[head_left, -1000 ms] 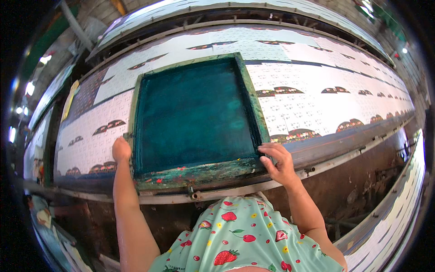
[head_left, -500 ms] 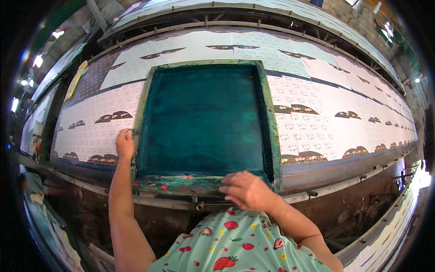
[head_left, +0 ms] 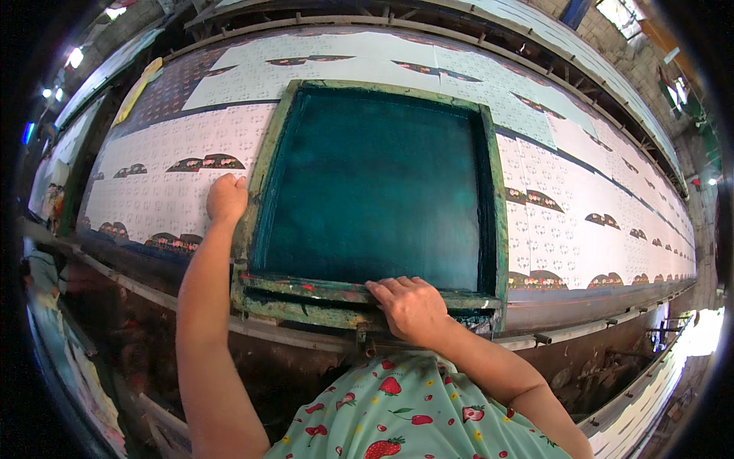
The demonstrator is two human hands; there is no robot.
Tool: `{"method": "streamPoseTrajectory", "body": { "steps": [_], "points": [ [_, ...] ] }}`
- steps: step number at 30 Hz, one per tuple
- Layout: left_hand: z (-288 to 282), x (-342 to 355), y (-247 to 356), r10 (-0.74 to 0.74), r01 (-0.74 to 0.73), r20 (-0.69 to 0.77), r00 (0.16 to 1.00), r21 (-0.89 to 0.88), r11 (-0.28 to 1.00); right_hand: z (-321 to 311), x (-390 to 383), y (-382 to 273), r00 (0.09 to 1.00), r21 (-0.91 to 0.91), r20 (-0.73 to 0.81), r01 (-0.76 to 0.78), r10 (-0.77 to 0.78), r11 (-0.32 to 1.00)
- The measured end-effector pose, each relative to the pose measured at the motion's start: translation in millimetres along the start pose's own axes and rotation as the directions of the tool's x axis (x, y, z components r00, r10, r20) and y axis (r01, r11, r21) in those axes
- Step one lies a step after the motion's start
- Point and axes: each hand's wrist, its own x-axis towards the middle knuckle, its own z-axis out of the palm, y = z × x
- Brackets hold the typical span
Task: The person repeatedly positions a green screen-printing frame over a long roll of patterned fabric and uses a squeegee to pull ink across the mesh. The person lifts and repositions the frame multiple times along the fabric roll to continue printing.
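A screen printing frame (head_left: 495,200) with green, paint-stained wooden rails and a dark teal mesh (head_left: 375,183) lies over the patterned sheets. My right hand (head_left: 413,307) is closed over its front rail (head_left: 321,289), fingers on the far side and resting at the mesh's near edge. A dark gap runs under this rail, above a second green strip (head_left: 298,310). Just outside the left rail, my left hand (head_left: 227,200) is curled into a fist, close against the wood; whatever its fingers hold is hidden.
Pale printed sheets (head_left: 596,245) with dark floral arcs cover the long table. A metal rail (head_left: 585,325) with short stubs runs along its near edge. A yellow cloth (head_left: 138,92) hangs at the far left corner. Other long tables stand beyond and at both sides.
My right hand has come down from just over the front rail and closed on it. The view has turned, and the frame sits farther right and tilted in it. My left hand stays beside the left rail.
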Motion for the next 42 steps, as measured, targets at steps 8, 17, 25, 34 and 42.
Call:
{"method": "streamPoseTrajectory", "body": {
  "steps": [8, 17, 25, 34, 42],
  "points": [
    [26, -6, 8, -0.036, 0.055, -0.138, 0.99, 0.14, 0.989, -54, 69, 82, 0.974, -0.028, 0.127, -0.184, 0.186, 0.983],
    [28, -4, 7, -0.053, 0.065, -0.112, 0.992, 0.101, 0.993, -62, 258, 253, 0.913, -0.252, -0.401, -0.03, -0.076, 0.967],
    [28, -6, 2, 0.001, 0.018, -0.161, 0.987, 0.111, 0.994, -53, 334, 331, 0.946, -0.292, -0.302, -0.209, 0.117, 0.933],
    [24, -7, 4, 0.037, -0.024, -0.176, 0.984, 0.078, 0.997, -69, 333, 332, 0.982, -0.267, -0.164, -0.136, 0.094, 0.954],
    [33, -1, -7, 0.035, -0.023, -0.157, 0.987, 0.079, 0.997, -60, 243, 244, 0.996, -0.15, -0.075, -0.05, 0.039, 0.987]
  ]
}}
